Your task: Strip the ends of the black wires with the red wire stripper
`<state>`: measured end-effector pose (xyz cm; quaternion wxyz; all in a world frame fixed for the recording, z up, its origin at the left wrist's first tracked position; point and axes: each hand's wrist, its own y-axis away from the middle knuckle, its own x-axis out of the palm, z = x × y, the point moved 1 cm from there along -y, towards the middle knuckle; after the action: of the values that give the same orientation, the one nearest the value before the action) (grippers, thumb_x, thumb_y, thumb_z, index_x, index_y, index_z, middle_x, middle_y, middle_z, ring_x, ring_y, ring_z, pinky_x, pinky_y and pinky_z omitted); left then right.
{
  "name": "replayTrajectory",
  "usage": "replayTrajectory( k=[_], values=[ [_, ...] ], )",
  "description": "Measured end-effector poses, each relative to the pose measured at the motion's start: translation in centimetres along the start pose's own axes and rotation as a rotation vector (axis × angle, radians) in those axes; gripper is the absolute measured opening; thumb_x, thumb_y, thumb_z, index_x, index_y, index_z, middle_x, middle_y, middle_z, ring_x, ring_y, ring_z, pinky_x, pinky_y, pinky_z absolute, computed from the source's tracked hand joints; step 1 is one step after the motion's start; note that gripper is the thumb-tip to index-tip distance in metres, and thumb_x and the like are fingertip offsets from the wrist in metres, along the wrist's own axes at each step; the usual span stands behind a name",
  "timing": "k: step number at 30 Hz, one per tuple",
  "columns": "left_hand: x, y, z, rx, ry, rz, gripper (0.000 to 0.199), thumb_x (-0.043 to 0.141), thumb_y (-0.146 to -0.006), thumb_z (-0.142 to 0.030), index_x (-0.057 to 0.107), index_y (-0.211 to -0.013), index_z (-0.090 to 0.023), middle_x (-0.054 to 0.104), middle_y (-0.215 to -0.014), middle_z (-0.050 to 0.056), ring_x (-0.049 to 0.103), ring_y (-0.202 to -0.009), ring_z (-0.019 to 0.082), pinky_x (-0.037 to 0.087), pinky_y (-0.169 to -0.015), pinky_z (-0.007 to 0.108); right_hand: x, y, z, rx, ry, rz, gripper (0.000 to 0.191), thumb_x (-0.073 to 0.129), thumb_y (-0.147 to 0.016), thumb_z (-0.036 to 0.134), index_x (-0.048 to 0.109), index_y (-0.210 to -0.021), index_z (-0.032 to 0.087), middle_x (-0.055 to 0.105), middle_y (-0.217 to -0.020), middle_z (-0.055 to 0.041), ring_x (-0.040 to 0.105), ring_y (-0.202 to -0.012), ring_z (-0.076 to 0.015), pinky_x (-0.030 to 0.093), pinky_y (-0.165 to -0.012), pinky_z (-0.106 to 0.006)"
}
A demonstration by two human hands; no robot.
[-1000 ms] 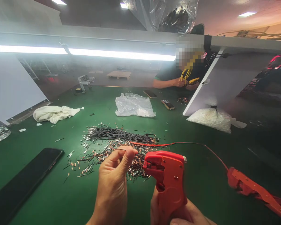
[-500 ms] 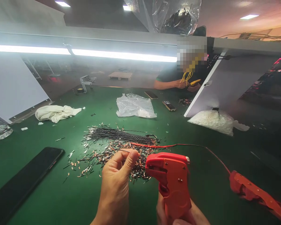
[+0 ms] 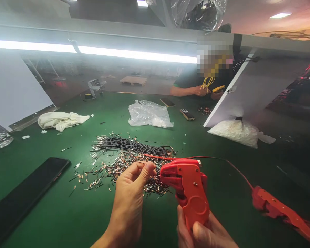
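Note:
My left hand (image 3: 130, 196) is closed in a pinch on a thin dark wire (image 3: 140, 162), thumb against index finger, just left of the jaws of a red wire stripper (image 3: 195, 187). My right hand (image 3: 203, 232) wraps round the stripper's handle, with the tool's head pointing left. Whether the wire's end is inside the jaws I cannot tell. Beyond my hands lies a bundle of black wires (image 3: 131, 144) with bare, silvery ends at the left. Short wire scraps (image 3: 116, 168), black and copper-coloured, are strewn in front of the bundle and partly behind my left hand.
A dark phone (image 3: 33, 193) lies at left. A second red stripper (image 3: 281, 206) lies at right, near a red cord (image 3: 212, 157). Farther back are a white cloth (image 3: 60, 120), a clear plastic bag (image 3: 150, 115) and a filled bag (image 3: 235, 132). A co-worker's hands (image 3: 208, 92) hold yellow wires.
My right hand has raised the wire stripper slightly and tilted it, so more of the hand shows. My left hand has shifted a little to the right. The camera view has tipped slightly.

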<state>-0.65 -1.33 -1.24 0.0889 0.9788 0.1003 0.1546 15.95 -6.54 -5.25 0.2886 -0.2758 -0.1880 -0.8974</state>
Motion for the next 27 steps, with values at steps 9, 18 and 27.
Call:
replayTrajectory(
  k=[9,18,27],
  values=[
    [-1.3,-0.7,-2.0,0.763,-0.987,-0.126,0.022,0.062,-0.084,-0.04,0.068,-0.082,-0.019,0.068,-0.079,0.005,0.058,-0.077,0.021,0.04,-0.07,0.035,-0.5,-0.8,-0.9,-0.189,-0.206,0.047,0.031,0.059,-0.091,0.043,0.059,-0.079,0.014,0.045,-0.049,0.0052,0.038,-0.039,-0.0052,0.03,-0.04,-0.015],
    [-1.5,-1.8,-1.8,0.828,-0.816,0.528,0.011,0.051,-0.094,-0.017,0.061,-0.096,-0.021,0.068,-0.076,-0.002,0.059,-0.066,0.011,0.044,-0.063,0.026,-0.7,0.0,0.4,-0.017,-0.017,0.02,0.042,0.07,-0.08,0.055,0.06,-0.082,0.015,0.053,-0.061,0.0016,0.046,-0.053,-0.0081,0.037,-0.053,-0.021],
    [-2.6,-3.0,-4.4,0.715,-1.01,0.562,0.018,0.052,-0.093,-0.022,0.07,-0.088,-0.024,0.07,-0.075,-0.003,0.059,-0.064,0.01,0.044,-0.058,0.022,0.0,-0.6,1.4,0.054,-0.078,0.146,0.048,0.07,-0.078,0.057,0.06,-0.087,0.011,0.053,-0.065,-0.0004,0.051,-0.059,-0.0096,0.038,-0.06,-0.022]
  ],
)
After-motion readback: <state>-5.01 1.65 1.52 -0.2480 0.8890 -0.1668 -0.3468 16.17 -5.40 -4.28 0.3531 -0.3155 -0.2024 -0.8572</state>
